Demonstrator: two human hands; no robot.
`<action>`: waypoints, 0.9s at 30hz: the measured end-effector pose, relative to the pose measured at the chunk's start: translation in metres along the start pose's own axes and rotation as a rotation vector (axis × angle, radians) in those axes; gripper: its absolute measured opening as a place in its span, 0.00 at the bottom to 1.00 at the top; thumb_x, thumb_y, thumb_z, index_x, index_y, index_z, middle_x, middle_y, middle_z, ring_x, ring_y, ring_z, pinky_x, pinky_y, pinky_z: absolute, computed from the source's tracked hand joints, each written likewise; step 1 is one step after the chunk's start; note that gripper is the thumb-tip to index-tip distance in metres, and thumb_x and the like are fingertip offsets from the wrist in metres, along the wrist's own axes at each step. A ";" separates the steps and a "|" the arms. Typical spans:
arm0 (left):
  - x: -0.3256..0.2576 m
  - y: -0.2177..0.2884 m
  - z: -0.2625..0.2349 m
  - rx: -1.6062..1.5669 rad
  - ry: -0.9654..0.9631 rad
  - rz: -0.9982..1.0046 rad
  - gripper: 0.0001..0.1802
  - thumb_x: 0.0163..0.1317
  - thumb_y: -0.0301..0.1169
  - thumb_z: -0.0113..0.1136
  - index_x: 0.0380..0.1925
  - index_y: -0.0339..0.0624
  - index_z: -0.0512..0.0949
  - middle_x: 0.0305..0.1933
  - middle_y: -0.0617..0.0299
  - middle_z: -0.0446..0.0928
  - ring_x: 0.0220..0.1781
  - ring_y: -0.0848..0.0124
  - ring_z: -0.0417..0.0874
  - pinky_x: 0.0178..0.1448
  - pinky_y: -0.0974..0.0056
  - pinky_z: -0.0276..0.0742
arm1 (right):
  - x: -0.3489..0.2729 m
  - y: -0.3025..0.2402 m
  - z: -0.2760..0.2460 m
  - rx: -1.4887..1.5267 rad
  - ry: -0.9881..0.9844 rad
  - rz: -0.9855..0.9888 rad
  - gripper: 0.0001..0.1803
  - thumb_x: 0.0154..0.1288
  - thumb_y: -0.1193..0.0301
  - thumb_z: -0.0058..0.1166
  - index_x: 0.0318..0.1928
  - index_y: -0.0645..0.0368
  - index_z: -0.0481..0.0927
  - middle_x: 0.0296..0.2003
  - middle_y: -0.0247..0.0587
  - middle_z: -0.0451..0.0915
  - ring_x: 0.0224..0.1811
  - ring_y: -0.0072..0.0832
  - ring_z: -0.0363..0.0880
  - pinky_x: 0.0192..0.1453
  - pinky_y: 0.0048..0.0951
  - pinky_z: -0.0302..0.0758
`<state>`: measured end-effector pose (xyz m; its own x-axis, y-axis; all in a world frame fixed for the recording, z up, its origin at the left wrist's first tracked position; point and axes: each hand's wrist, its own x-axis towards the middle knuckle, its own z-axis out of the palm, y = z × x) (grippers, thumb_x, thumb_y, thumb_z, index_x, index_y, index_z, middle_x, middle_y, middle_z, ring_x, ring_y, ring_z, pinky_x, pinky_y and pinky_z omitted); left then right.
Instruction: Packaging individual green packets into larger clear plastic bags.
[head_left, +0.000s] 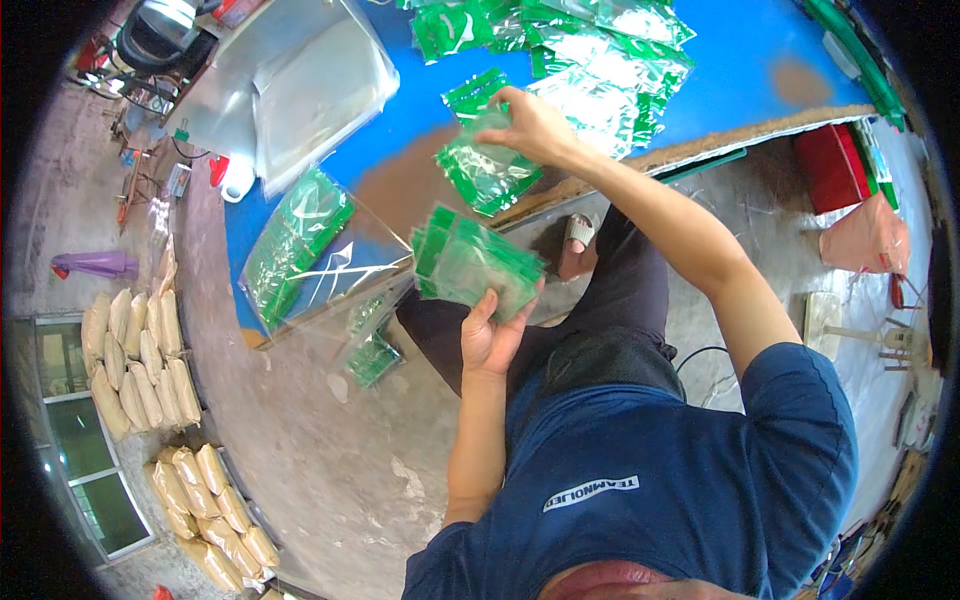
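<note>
In my left hand [493, 335] is a fanned stack of clear plastic bags with green edges [478, 262], gripped between thumb and fingers above my lap. My right hand [528, 128] reaches over the table's near edge, thumb and forefinger spread apart. Right below it, partly covered by the hand, lie more green-edged plastic bags [488, 178], overlapping one another. Whether a fingertip touches them is hard to make out. Beyond my right hand a large loose heap of the same shiny bags [600, 85] spreads over the blue table [740, 75].
A bundle of green-edged bags [298, 240] lies at the table's left, beside white ties. Behind it are large clear plastic sheets [325, 95]. Some bags [372, 358] lie on the floor by my leg. Filled tan sacks [140, 360] are stacked far left; a red bin [832, 168] stands right.
</note>
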<state>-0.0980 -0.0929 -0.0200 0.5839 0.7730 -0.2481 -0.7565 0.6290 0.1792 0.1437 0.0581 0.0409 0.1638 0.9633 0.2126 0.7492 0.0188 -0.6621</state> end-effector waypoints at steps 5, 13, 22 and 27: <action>0.009 0.004 0.017 -0.065 0.030 0.116 0.35 0.63 0.27 0.65 0.69 0.39 0.63 0.72 0.49 0.66 0.76 0.49 0.63 0.80 0.36 0.56 | -0.081 -0.044 0.014 0.728 -0.052 -0.064 0.25 0.76 0.53 0.50 0.46 0.66 0.81 0.38 0.54 0.83 0.45 0.35 0.82 0.53 0.41 0.76; -0.026 0.032 0.013 0.580 0.098 0.496 0.29 0.61 0.21 0.65 0.63 0.36 0.68 0.59 0.53 0.75 0.60 0.54 0.80 0.63 0.49 0.78 | -0.053 0.016 -0.010 -0.301 -0.245 -0.812 0.41 0.61 0.51 0.64 0.68 0.60 0.68 0.71 0.56 0.64 0.76 0.45 0.58 0.78 0.53 0.55; -0.033 0.066 0.044 1.725 -0.079 0.819 0.12 0.54 0.17 0.68 0.40 0.34 0.82 0.66 0.43 0.73 0.70 0.54 0.71 0.73 0.54 0.62 | -0.077 -0.056 -0.043 0.221 -0.612 -0.556 0.16 0.73 0.59 0.52 0.44 0.61 0.79 0.27 0.53 0.80 0.34 0.44 0.83 0.39 0.46 0.75; -0.018 0.063 0.025 1.466 0.144 0.805 0.24 0.54 0.20 0.72 0.52 0.35 0.77 0.56 0.48 0.80 0.57 0.61 0.81 0.65 0.57 0.73 | -0.055 -0.003 -0.002 -0.232 0.101 -0.720 0.32 0.71 0.42 0.48 0.51 0.62 0.79 0.50 0.49 0.79 0.50 0.46 0.77 0.55 0.45 0.74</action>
<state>-0.1488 -0.0650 0.0197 0.1180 0.9534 0.2777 0.1143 -0.2908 0.9499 0.1337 0.0043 0.0332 -0.3664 0.7053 0.6068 0.8071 0.5655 -0.1699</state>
